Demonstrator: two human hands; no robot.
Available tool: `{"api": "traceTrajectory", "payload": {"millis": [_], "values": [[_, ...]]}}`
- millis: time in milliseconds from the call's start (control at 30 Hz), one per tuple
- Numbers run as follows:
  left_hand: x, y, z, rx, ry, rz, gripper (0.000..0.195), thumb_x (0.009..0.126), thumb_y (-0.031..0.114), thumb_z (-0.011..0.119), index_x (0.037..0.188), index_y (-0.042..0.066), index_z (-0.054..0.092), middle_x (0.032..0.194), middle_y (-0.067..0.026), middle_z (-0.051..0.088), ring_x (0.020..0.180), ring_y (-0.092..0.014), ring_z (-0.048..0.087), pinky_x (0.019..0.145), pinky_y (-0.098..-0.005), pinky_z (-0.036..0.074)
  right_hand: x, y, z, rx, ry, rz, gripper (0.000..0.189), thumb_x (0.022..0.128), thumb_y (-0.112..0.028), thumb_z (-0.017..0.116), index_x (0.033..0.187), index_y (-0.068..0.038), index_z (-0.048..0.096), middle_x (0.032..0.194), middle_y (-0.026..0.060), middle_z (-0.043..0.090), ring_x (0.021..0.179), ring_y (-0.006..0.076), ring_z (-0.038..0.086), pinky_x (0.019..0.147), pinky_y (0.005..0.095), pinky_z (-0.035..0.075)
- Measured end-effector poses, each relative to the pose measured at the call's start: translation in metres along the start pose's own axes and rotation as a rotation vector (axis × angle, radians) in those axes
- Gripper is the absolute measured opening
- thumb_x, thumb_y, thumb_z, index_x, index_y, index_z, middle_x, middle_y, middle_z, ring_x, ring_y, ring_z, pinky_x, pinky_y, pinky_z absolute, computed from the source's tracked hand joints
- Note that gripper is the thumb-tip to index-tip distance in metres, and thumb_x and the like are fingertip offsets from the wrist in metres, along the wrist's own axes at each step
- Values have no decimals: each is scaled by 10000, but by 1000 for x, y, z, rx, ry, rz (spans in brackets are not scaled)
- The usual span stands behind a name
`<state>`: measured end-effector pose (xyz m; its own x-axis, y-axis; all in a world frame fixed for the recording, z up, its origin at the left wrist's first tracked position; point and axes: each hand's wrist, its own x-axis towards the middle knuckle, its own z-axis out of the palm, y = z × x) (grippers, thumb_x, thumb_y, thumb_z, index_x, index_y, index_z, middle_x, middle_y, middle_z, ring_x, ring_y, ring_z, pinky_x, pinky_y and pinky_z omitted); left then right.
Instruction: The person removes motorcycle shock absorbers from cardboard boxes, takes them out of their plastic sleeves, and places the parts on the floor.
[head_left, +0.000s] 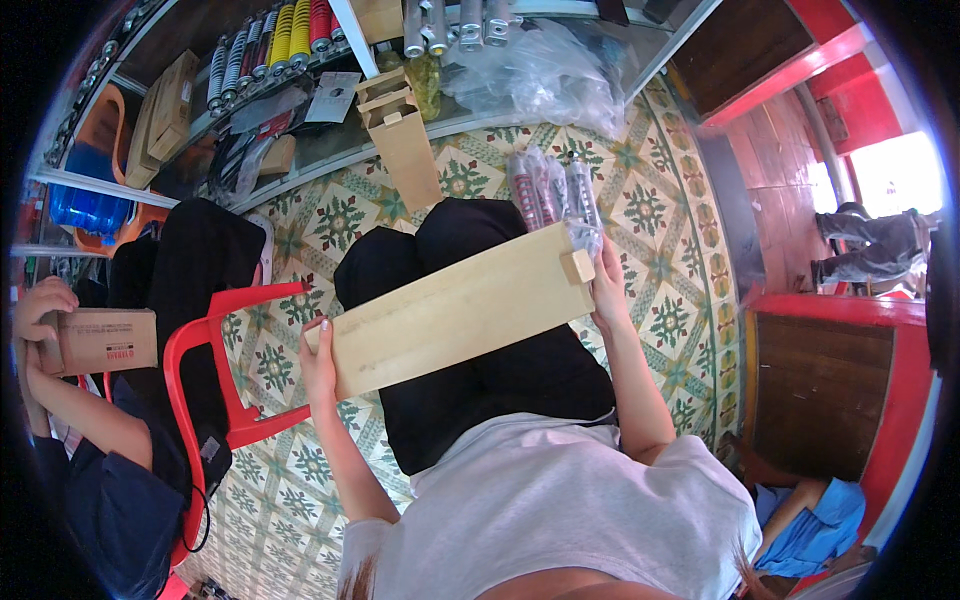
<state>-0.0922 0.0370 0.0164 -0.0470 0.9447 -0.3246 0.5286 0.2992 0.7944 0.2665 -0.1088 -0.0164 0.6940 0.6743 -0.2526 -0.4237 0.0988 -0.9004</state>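
A long cardboard box (461, 311) lies slantwise above my lap, its broad plain side facing up. My left hand (319, 361) grips its left end, thumb along the edge. At the other end, where a small flap (577, 267) sticks out, my right hand (609, 281) holds the box, its fingers partly hidden behind. Clear plastic wrap (584, 235) shows beside that end and my right fingers; whether I touch it I cannot tell. Beyond the box, several plastic-wrapped shock absorbers (551, 187) with red or dark springs lie on the tiled floor.
An open, tall cardboard box (401, 146) leans by the glass display case (330, 176). Several shock absorbers (281, 41) are lined up inside the case. To the left, another person holds a small printed box (109, 341) beside a red plastic chair (180, 360). A blue-sleeved person (814, 525) is at lower right.
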Motion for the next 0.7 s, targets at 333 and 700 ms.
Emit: {"api": "traceTrajectory", "payload": {"millis": [333,700], "values": [[9,-16,-4,-62,-6,73,411,849,408,550,1070,62,559,1017,-118,583,951,-195,523,877,-293,378,0,-62,5,-276,-232,183,248,887,-218,498,1097,-86,495,900,-12,535,786,53,498,662,194,398],[-5,2,-3,-43,-20,43,434,852,425,540,1088,61,551,1014,-131,582,956,-194,523,874,-301,383,18,-48,10,-179,-242,129,247,829,-155,572,1043,-37,535,864,12,619,714,52,568,608,187,432]]}}
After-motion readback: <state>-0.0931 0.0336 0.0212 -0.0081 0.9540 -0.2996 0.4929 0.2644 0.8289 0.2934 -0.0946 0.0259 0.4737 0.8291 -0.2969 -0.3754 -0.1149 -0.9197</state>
